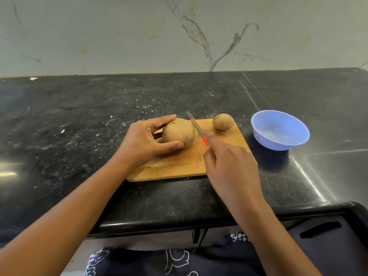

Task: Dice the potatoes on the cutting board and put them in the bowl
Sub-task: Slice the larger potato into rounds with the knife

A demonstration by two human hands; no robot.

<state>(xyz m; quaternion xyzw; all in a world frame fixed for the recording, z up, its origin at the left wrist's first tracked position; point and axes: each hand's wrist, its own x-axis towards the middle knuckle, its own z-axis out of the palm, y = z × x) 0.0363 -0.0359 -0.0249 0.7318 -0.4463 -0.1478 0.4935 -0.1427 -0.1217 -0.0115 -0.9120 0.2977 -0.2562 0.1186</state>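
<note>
A wooden cutting board (pixel 179 164) lies on the black counter. On its left part rests a large whole potato (pixel 179 132), held between the thumb and fingers of my left hand (pixel 143 142). My right hand (pixel 229 162) grips a knife (pixel 196 125) with a red handle. Its blade rests against the right end of the large potato, tip pointing away from me. A smaller whole potato (pixel 222 121) sits at the board's far right corner. The light blue bowl (pixel 298 134) stands on the counter to the right of the board and holds no potato.
The black stone counter (pixel 99 116) runs back to a pale marble wall (pixel 179 36). Its rounded front edge (pixel 179 224) lies just below the board. Small white specks and crumbs dot the counter to the left of the board.
</note>
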